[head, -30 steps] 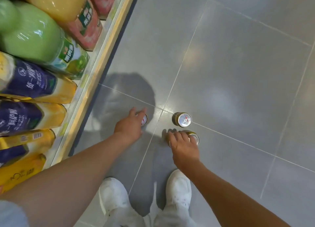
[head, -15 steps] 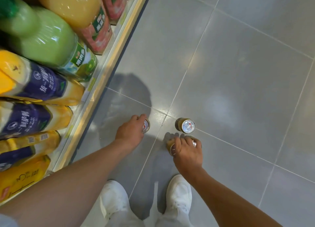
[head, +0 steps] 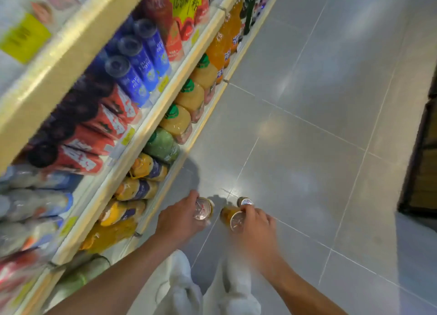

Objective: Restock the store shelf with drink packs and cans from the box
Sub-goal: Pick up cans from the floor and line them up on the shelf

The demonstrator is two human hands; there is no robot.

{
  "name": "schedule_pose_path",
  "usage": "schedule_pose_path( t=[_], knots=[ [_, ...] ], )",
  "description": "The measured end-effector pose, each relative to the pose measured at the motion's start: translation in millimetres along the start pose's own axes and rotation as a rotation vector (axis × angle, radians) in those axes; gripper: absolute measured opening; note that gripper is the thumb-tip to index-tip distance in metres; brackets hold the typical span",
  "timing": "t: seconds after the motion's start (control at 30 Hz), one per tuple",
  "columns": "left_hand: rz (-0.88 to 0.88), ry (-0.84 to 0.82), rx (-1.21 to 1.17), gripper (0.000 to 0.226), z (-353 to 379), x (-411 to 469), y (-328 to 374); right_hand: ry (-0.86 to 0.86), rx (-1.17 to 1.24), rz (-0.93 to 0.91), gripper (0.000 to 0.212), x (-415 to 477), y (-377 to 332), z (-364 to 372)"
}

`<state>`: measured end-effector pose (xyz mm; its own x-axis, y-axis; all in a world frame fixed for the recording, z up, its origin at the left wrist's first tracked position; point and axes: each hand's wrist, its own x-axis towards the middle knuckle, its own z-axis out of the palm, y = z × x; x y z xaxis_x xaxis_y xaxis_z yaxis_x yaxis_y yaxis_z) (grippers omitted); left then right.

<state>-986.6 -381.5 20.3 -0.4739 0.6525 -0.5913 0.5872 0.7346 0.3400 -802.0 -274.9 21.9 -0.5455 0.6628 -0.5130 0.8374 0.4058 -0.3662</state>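
My left hand [head: 176,221] grips a gold can [head: 203,211] with a silver top, lifted off the grey floor. In my right hand [head: 256,228] is a second gold can [head: 230,216], tilted with its top toward me. A third gold can [head: 244,201] stands on the floor just beyond my right fingers. The store shelf [head: 151,125] runs along my left, with blue cans, red cans and juice bottles in rows. The picture is blurred by motion. No box is in view.
Orange and green juice bottles [head: 176,122] fill the bottom shelf next to my left arm. Grey floor tiles [head: 307,149] stretch to the right. A dark fixture [head: 421,161] stands at the right edge. My white trouser legs [head: 189,288] are below my hands.
Both hands have closed round their cans and raised them from the floor. My view has swung up, bringing the upper shelves into sight. The third can stays on the floor.
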Motion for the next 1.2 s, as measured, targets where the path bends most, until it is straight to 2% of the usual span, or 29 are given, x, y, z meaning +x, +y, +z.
schedule_pose_path(
  t=[0.1,0.3,0.43,0.5,0.6,0.67,0.8,1.03,1.2],
  knots=[
    [0.037,0.08,-0.084,0.061,-66.6,-68.5,30.8,0.013,0.059,-0.119,0.062,-45.7,-26.3,-71.8],
    [0.117,0.302,-0.314,0.062,-166.6,-201.4,89.1,0.055,0.331,-0.372,0.062,-138.6,-70.7,-201.7],
    [0.215,0.439,-0.447,0.067,-210.0,-283.2,108.5,0.042,0.402,-0.52,0.072,-186.4,-97.0,-263.1],
    [0.208,0.531,-0.532,0.067,-229.0,-322.4,115.3,0.034,0.43,-0.585,0.073,-206.2,-115.3,-287.4],
    [0.165,0.602,-0.786,0.067,-251.3,-378.4,117.6,0.021,0.465,-0.7,0.072,-237.5,-146.9,-315.9],
    [0.164,0.655,-0.881,0.069,-262.6,-409.4,114.9,-0.018,0.499,-0.765,0.072,-255.5,-168.7,-328.8],
    [0.099,0.87,-0.873,0.075,-279.0,-474.4,90.6,-0.066,0.509,-0.924,0.065,-297.0,-222.8,-339.9],
    [0.054,1.159,-0.837,0.063,-299.9,-581.3,27.7,-0.181,0.498,-1.109,0.07,-363.8,-324.0,-314.7],
    [-0.007,1.311,-0.763,0.058,-301.7,-661.3,-31.9,-0.283,0.501,-1.213,0.064,-425.5,-395.5,-280.8]
  ],
)
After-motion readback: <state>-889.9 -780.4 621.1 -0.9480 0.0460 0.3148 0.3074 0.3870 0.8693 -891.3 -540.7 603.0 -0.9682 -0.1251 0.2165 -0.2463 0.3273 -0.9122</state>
